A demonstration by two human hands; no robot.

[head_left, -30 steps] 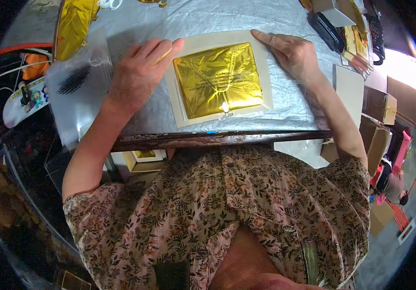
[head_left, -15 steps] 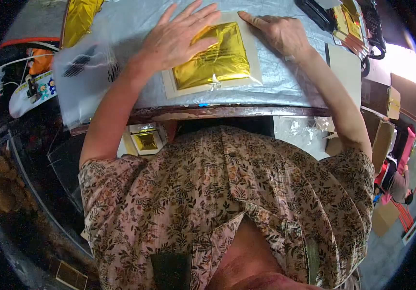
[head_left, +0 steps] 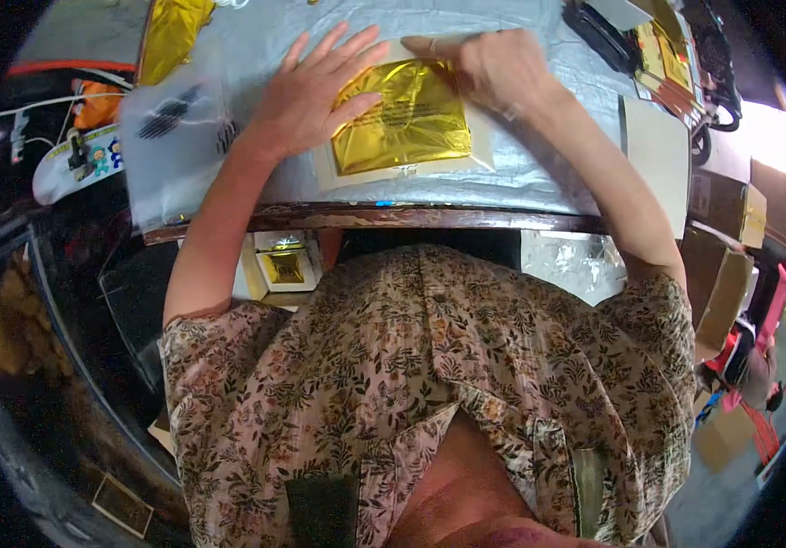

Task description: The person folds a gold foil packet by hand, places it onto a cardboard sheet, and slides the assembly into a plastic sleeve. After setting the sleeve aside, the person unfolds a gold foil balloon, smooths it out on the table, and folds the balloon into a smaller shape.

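Desk [head_left: 548, 183] was silvery | left hand [head_left: 324, 91] lay splayed, released, partly over the packet [head_left: 411, 119] | right hand [head_left: 502, 71] was curled near the card [head_left: 326, 166]'s far edge, grip unclear | packet sat on the card | plastic [head_left: 169, 173] lay further left

The single view looks from the wearer's head, facing steeply down and slightly forward, close above the patterned shirt [head_left: 429, 365], which fills the lower middle. The surface [head_left: 539, 187] spans the upper part, a little farther off, with the gold packet [head_left: 416, 132] seen from above. The wide, bowed field darkens to black at the corners
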